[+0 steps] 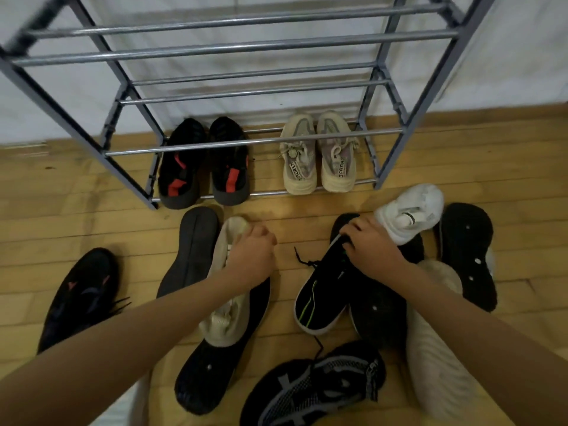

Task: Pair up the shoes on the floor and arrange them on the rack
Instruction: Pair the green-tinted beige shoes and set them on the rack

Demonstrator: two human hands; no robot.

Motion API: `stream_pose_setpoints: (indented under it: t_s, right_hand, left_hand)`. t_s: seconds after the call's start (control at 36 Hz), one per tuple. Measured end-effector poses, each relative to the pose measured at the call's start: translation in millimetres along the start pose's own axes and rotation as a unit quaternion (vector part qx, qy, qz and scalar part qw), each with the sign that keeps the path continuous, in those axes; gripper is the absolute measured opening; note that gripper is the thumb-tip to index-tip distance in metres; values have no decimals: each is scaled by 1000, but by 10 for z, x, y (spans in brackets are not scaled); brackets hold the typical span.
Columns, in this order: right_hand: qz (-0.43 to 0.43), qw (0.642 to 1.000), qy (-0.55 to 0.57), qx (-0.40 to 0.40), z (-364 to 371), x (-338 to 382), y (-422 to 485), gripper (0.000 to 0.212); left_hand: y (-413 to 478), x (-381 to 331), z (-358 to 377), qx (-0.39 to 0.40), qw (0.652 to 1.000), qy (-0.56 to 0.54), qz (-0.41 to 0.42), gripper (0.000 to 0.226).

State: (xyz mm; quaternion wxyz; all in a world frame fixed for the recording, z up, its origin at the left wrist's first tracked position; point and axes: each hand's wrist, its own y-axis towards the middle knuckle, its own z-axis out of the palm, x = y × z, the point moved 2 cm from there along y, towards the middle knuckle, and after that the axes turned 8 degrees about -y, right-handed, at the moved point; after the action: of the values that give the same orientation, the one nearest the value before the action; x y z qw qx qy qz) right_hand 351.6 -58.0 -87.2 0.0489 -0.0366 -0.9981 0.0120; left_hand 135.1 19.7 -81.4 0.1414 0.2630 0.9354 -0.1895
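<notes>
A grey metal shoe rack (252, 142) stands ahead against the wall. On its bottom tier sit a black pair with red patches (204, 162) at the left and a beige pair (319, 155) at the right. On the floor before me, my left hand (252, 256) is closed on the heel end of a cream sneaker (226, 318). My right hand (372, 247) grips the collar of a black sneaker with a green stripe (319, 296). A white sneaker (408, 212) lies just beyond my right hand.
Several loose shoes lie around on the wooden floor: a black sneaker (81, 295) at the left, black clogs sole-up (190, 247) (467, 253), another black clog (215, 364), a black-and-grey sneaker (319, 388) nearest me, and a cream shoe (436, 348) under my right forearm.
</notes>
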Motion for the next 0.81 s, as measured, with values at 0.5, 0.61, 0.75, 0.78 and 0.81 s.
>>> stream_pose_setpoints:
  t_s: [0.5, 0.61, 0.75, 0.78, 0.81]
  right_hand:
    - [2, 968, -64, 242, 162, 644, -565, 62]
    - [-5, 979, -49, 198, 212, 587, -658, 55]
    - [5, 990, 69, 126, 170, 353, -891, 50]
    - [14, 990, 81, 112, 153, 305, -954, 51]
    - [34, 990, 92, 102, 132, 258, -1013, 52]
  left_hand:
    - [-978, 465, 74, 18, 838, -359, -410, 105]
    - [-1033, 567, 122, 14, 782, -494, -379, 45]
    - [-972, 369, 186, 43, 755, -550, -355, 47]
    - [-958, 311, 203, 49, 740, -569, -355, 50]
    - [-949, 255, 219, 51, 725, -587, -357, 50]
